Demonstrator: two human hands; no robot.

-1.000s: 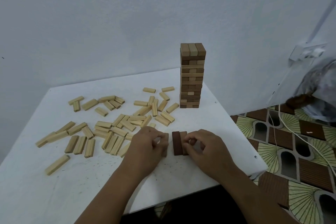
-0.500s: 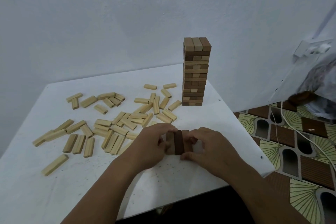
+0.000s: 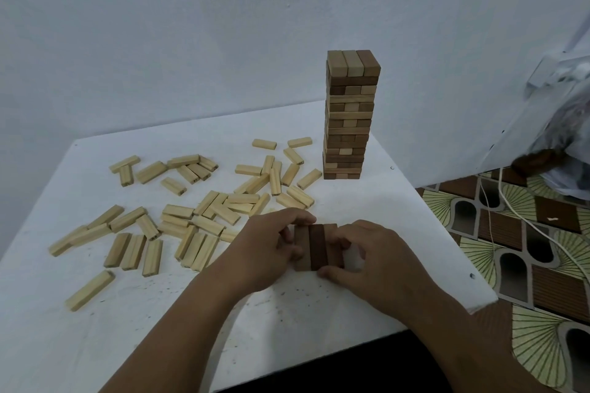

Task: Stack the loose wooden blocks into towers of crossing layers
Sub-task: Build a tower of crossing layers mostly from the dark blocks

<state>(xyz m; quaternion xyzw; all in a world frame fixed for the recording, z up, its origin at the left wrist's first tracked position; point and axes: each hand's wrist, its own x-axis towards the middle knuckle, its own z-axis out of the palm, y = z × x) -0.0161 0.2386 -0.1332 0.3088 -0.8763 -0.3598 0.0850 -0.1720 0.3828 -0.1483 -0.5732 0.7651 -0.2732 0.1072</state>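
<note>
A white table (image 3: pixel 79 329), its top marked with small dark specks, is set against a pale wall (image 3: pixel 191 25). To the right, a patterned floor (image 3: pixel 510 249) of brown and green fan shapes is crossed by a white cable (image 3: pixel 523 220). A finished tower (image 3: pixel 349 115) of crossing layers is seen at the far right of the table, upright, built of three-block rows in mixed light, tan and dark brown wood. A wide scatter of loose pale blocks (image 3: pixel 198 207) is spread flat over the middle and left of the table, some lying side by side, others crossed or overlapping; one single pale block (image 3: pixel 90 290) is set apart near the left front. Near the front edge, between the two hands, a row of three brown blocks (image 3: pixel 317 247) is laid flat side by side, the middle one darkest, the outer ones lighter brown. The row is pressed from its left side by the curled fingers of the left hand (image 3: pixel 265 252), and it is held on its right side by the right hand (image 3: pixel 367 258), whose thumb is laid against the near end and whose fingers are bent over the outer block.
</note>
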